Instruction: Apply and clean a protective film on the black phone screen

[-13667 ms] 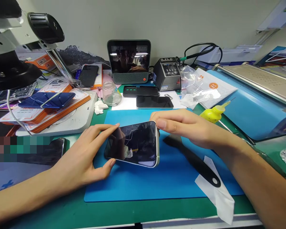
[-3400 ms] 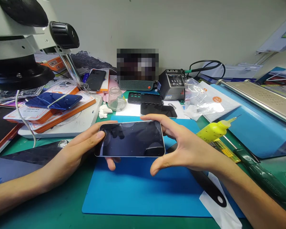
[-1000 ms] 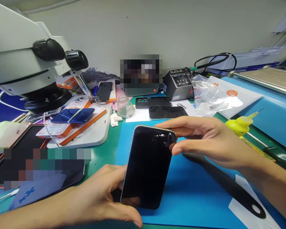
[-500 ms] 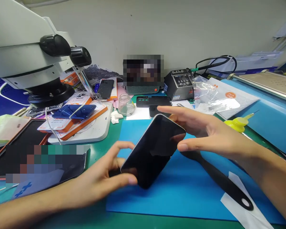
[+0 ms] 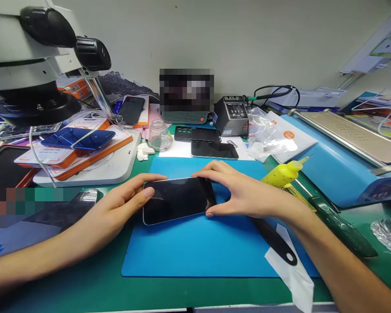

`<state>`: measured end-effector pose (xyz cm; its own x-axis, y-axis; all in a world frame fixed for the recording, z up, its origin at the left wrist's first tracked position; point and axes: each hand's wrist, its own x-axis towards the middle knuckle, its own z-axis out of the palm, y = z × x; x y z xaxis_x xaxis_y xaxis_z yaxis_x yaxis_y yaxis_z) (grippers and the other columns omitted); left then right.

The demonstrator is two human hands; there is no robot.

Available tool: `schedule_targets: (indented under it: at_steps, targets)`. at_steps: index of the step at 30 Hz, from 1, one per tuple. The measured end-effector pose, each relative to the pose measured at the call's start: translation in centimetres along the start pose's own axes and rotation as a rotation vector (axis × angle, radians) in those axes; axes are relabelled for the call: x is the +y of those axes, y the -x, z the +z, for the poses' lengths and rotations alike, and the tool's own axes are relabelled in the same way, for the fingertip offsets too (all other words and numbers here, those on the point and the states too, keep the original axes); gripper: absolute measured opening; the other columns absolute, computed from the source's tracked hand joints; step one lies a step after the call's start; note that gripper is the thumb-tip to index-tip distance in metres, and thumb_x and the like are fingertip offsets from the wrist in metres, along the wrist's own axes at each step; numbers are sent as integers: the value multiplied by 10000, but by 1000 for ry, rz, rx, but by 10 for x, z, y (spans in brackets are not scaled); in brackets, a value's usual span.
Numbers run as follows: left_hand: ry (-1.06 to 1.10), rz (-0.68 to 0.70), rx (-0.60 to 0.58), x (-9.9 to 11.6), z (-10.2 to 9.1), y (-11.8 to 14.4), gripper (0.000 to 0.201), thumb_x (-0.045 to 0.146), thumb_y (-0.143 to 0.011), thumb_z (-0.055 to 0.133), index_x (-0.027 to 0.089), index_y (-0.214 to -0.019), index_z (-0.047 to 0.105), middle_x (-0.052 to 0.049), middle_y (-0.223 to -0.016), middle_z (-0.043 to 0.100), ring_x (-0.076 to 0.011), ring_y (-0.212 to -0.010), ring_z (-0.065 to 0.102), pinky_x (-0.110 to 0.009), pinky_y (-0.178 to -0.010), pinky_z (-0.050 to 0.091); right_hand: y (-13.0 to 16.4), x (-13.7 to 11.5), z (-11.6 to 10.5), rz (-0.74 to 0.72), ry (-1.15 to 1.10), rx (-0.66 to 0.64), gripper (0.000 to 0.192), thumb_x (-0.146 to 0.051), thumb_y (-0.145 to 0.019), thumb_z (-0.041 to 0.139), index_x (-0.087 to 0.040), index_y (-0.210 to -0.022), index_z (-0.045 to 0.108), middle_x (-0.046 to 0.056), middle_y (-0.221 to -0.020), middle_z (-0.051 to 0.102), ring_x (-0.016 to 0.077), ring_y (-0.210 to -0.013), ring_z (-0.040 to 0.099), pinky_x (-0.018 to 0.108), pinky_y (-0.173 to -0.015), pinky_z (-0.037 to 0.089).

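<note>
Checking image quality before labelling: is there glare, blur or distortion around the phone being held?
Head view: sharp overall, evenly lit; the phone screen shows only faint reflections; the left hand and right hand cast soft shadows on the blue mat; wide-angle bending warps the microscope at the edge; two patches are pixelated.

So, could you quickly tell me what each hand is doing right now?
Left hand: grips the left end of the phone, which lies on the blue mat.
Right hand: grips the phone's right end.
</note>
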<state>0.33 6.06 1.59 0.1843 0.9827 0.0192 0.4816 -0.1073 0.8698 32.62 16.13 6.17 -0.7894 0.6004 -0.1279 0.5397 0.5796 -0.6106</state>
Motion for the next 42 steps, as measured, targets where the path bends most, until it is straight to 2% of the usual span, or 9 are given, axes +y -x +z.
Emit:
schedule_targets:
  at_steps: [4,7,10,13,17,20,26,32,42]
  targets:
    - [-271,117,10,-5,2,-3,404,584,-1166,459,445,-1515,607,28,-1391,736,-225,-1294,699,-358,-1105,581,3,-5,3,-43,173,45,654,-496,-924,830,-241,-1501,657,107,-1437,633,335,-1317,620,501,-1101,543]
    - [-481,217,10,-9,6,-5,427,561,-1167,475,394,-1549,571,-30,-1399,671,-259,-1346,638,-449,-1171,552,4,-7,5,-48,255,61,604,-493,-925,819,-205,-1441,696,125,-1391,654,339,-1224,653,514,-1037,566]
    - [-639,322,29,-12,10,-3,589,586,-1126,566,366,-1661,458,-77,-1531,577,-311,-1439,558,-510,-1216,526,4,-5,6,-57,261,71,672,-533,-916,833,-193,-1479,696,133,-1426,645,343,-1244,655,518,-1066,567]
    - [-689,385,13,-11,9,-1,726,563,-1108,619,351,-1741,334,-82,-1554,581,-304,-1411,564,-490,-1194,540,4,-1,4,-40,221,49,750,-611,-920,831,-203,-1531,682,132,-1475,629,348,-1302,644,519,-1109,559]
    - [-677,433,11,-5,4,-2,563,554,-1109,629,347,-1619,511,-66,-1489,656,-295,-1358,619,-475,-1128,570,3,2,-2,1,155,6,841,-715,-903,821,-235,-1577,669,119,-1501,638,360,-1344,639,516,-1131,551]
    - [-695,524,22,-3,1,-2,466,541,-1115,641,288,-1506,622,-80,-1483,708,-287,-1339,679,-456,-1106,592,3,1,-7,8,127,-14,790,-684,-926,808,-248,-1573,683,109,-1505,656,355,-1331,657,505,-1133,548]
    - [-876,820,139,-3,-5,-5,234,216,-1130,615,184,-1317,752,-80,-1369,831,-261,-1170,827,-416,-1019,675,3,0,-10,2,134,-24,749,-663,-950,770,-249,-1570,694,114,-1495,664,355,-1315,663,512,-1123,550]
    - [-881,790,109,-1,-4,-6,422,467,-1108,669,125,-1332,777,-153,-1380,818,-347,-1160,837,-531,-951,731,2,0,-6,21,199,-11,751,-649,-946,751,-272,-1591,675,119,-1496,658,354,-1285,683,507,-1055,588]
    - [-936,835,86,-1,-6,-3,431,445,-1099,694,112,-1360,776,-159,-1398,811,-354,-1199,829,-505,-1040,710,5,-6,-3,-7,288,10,691,-588,-962,732,-287,-1583,685,126,-1435,694,337,-1164,733,454,-913,619]
